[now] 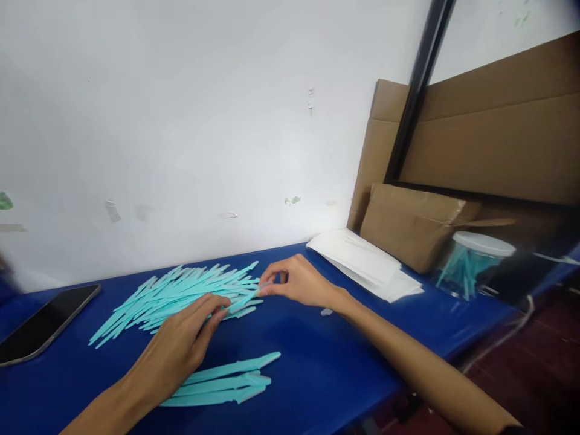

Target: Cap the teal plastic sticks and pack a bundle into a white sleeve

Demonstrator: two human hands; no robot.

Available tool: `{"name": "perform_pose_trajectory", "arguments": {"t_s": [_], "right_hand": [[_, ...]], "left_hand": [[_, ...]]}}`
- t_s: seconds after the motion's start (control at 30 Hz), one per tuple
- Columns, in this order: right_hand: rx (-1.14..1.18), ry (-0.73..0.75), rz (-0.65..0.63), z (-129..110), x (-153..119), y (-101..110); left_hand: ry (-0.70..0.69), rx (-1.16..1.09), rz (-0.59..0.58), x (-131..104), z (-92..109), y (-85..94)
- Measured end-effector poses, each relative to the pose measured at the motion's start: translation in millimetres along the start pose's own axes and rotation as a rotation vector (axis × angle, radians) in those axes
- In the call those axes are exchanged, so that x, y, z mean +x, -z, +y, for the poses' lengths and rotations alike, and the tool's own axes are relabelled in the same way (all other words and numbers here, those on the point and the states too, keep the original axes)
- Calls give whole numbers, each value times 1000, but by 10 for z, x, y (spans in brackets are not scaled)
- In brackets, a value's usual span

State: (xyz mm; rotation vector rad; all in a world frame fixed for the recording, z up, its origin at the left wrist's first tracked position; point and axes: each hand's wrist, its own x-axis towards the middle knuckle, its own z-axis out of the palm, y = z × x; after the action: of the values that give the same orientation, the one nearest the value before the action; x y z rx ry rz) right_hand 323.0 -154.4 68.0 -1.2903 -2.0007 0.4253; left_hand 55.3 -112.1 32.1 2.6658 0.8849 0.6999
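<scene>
Both hands' fingers pinch one teal stick (247, 297) (left hand (181, 347), right hand (301, 281)) beside the pile (181, 293)

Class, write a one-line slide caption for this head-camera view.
Both hands, left hand and right hand, pinch one teal stick at a teal stick pile on a blue table.

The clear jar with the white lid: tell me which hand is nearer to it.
Right. The right hand is at the pile's right end, with white sheets between it and the jar; the left hand lies farther left.
</scene>
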Motion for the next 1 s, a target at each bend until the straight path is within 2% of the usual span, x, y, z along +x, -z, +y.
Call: {"name": "perform_pose_trajectory", "arguments": {"t_s": [0.17, 0.43, 0.57, 0.67, 0.73, 0.8, 0.87, 1.0], "right_hand": [[109, 104, -87, -68, -32, -69], [210, 17, -84, -34, -64, -284], [84, 54, -59, -79, -28, -227], [-149, 68, 11, -113, -14, -43], [-344, -15, 59, -69, -28, 135], [-544, -191, 36, 44, -51, 326], [-710, -423, -63, 203, -72, 499], [-688, -571, -259, 490, -113, 688]], "left_hand": [[-32, -15, -3, -22, 15, -46], [-277, 57, 158, -32, -126, -158], [-321, 182, 165, 14, -134, -94], [-248, 289, 239, 59, -130, 18], [-160, 361, 266, 89, -160, 103], [-84, 414, 222, 113, -228, 181], [-43, 403, 190, 126, -323, 237], [-43, 379, 88, 117, -501, 235]]}}
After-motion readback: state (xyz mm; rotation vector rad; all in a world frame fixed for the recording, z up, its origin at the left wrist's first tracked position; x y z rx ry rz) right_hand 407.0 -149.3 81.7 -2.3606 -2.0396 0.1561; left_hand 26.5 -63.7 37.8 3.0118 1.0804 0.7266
